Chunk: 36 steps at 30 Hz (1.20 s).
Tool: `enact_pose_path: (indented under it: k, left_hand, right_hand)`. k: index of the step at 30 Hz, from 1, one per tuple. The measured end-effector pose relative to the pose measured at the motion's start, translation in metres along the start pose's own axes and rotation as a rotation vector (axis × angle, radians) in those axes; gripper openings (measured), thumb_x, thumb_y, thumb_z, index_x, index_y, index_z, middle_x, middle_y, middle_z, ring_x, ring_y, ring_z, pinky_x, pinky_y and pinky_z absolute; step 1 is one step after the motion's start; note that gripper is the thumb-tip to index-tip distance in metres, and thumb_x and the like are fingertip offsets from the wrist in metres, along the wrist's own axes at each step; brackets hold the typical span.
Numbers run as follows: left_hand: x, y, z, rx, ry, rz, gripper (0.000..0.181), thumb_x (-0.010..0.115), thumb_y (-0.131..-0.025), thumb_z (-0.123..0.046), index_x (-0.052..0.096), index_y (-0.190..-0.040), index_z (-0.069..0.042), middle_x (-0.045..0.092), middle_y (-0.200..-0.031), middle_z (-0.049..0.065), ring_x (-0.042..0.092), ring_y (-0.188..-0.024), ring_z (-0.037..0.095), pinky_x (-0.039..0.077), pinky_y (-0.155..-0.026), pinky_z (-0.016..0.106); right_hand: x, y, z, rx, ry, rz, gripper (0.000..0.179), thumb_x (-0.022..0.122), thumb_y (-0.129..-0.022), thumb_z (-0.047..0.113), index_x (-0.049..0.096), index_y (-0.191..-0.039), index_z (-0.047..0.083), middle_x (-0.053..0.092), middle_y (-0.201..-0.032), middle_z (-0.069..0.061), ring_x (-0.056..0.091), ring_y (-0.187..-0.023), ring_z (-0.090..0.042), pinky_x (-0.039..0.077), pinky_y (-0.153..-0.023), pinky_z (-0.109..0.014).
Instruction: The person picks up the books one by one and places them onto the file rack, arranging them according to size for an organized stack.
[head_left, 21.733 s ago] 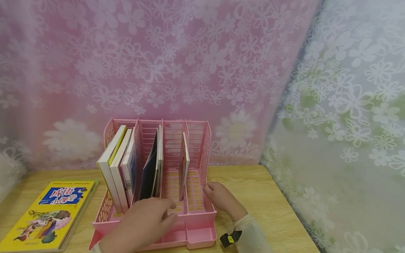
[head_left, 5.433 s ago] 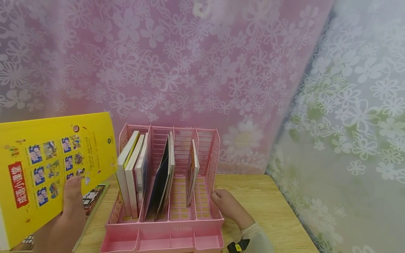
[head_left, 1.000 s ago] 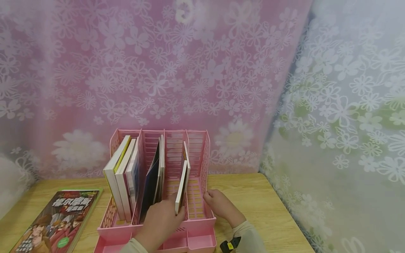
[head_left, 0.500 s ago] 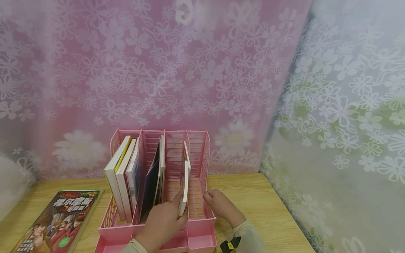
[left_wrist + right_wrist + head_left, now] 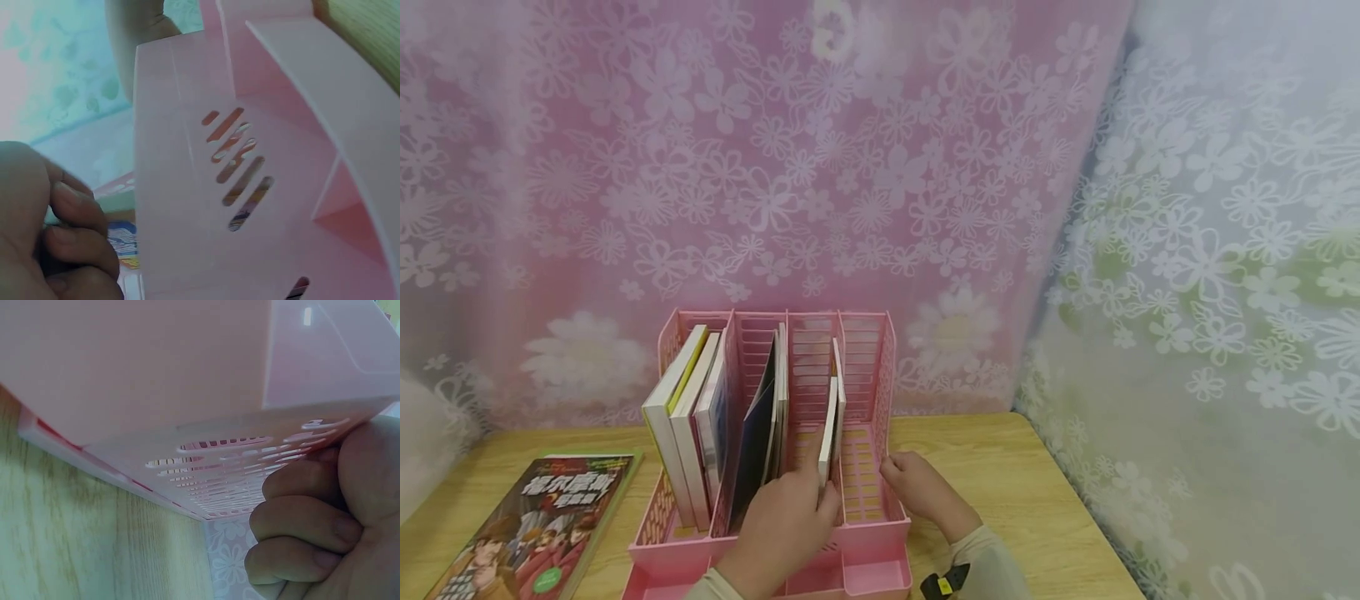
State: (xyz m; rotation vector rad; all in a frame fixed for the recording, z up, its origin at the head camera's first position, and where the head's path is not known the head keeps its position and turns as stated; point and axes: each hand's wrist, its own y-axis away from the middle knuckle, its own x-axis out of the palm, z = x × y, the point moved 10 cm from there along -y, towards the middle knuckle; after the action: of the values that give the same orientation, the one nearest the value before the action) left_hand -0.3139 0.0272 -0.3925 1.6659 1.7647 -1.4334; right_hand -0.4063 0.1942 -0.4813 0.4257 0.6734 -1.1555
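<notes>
A pink plastic book rack with tall dividers stands on the table. In its third compartment from the left, a white-edged book leans against another book. My left hand pinches the near one low at its front edge, index finger along its left side and thumb by its lower corner. The other left fingers curl behind the rack's front panel in the left wrist view. My right hand grips the rack's right side wall; in the right wrist view its fingers curl against the slotted panel.
Several thick books tilt in the leftmost compartment, and thin dark-covered ones stand in the second. A dark comic-style book lies on the wooden table at left, over a green-edged one. A flowered pink curtain hangs behind.
The yellow book, first on the left pile, then raised in my left hand, has left the pile. Since half a second ago, the pinched book has slid deeper into the rack. The right hand keeps its grip.
</notes>
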Motion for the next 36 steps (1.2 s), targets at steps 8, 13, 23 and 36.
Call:
enact_pose_path:
  k: [8, 13, 23, 36]
  left_hand:
    - [0.000, -0.004, 0.005, 0.000, -0.068, -0.025, 0.062, 0.056, -0.102, -0.014, 0.030, -0.156, 0.003, 0.047, -0.052, -0.006, 0.042, -0.043, 0.006, 0.036, -0.041, 0.031]
    - [-0.002, -0.011, 0.007, 0.012, -0.089, -0.074, 0.062, 0.058, -0.103, -0.015, 0.031, -0.155, 0.005, 0.052, -0.054, -0.002, 0.049, -0.043, 0.010, 0.039, -0.041, 0.033]
    - [0.001, -0.022, 0.019, -0.014, -0.063, -0.079, 0.064, 0.055, -0.105, -0.014, 0.025, -0.158, 0.006, 0.041, -0.048, -0.006, 0.038, -0.040, 0.006, 0.032, -0.040, 0.029]
    - [0.014, -0.024, 0.030, -0.100, -0.026, -0.089, 0.071, 0.055, -0.106, -0.019, 0.017, -0.164, -0.004, 0.044, -0.048, -0.005, 0.040, -0.039, 0.009, 0.035, -0.040, 0.033]
  right_hand:
    - [0.001, 0.003, 0.001, 0.001, -0.015, 0.013, 0.044, 0.037, -0.110, 0.024, 0.035, -0.066, 0.015, 0.033, -0.058, 0.005, 0.028, -0.053, -0.012, 0.031, -0.055, -0.028]
    - [0.000, 0.003, 0.001, -0.001, -0.025, 0.012, 0.045, 0.037, -0.109, 0.025, 0.033, -0.065, 0.016, 0.033, -0.057, 0.006, 0.027, -0.051, -0.011, 0.030, -0.055, -0.028]
    - [0.000, 0.001, -0.003, 0.012, -0.030, 0.009, 0.044, 0.038, -0.108, 0.025, 0.034, -0.065, 0.016, 0.033, -0.057, 0.005, 0.028, -0.052, -0.012, 0.031, -0.055, -0.029]
    - [0.001, 0.000, -0.003, 0.015, -0.005, -0.001, 0.044, 0.038, -0.109, 0.024, 0.036, -0.065, 0.015, 0.034, -0.059, 0.004, 0.031, -0.054, -0.012, 0.032, -0.055, -0.029]
